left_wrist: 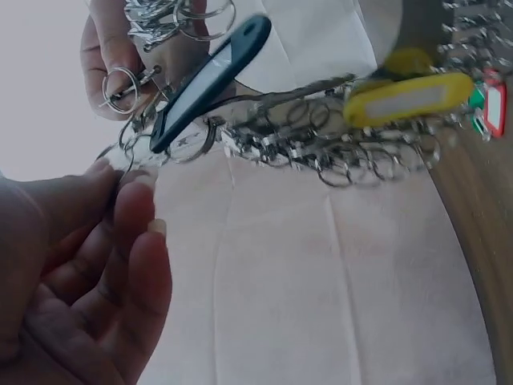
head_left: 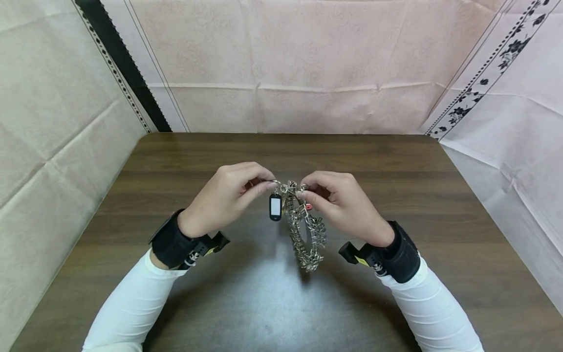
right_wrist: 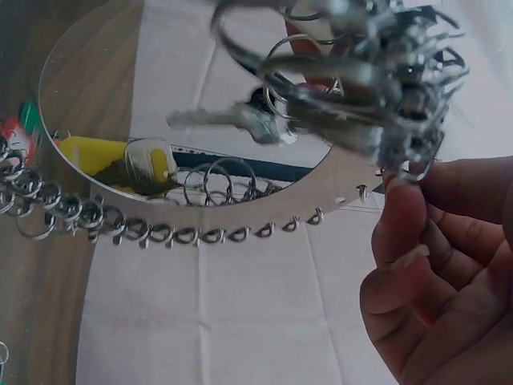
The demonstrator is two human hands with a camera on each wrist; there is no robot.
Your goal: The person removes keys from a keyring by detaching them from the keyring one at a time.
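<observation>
A large metal hoop lined with many small key rings and clasps hangs between the hands over the table. My left hand pinches a small key ring at its top left between thumb and forefinger. From there a dark blue key tag with a white label dangles. My right hand pinches the clustered rings at the hoop's upper right. A yellow key tag, a red key tag and a green one show in the left wrist view. A blurred key appears through the hoop in the right wrist view.
The brown wood-grain table lies under both hands, with its far edge against a pale cloth backdrop. Cloth hangs on the left and right sides too. Black camera bands circle the wrists over white sleeves.
</observation>
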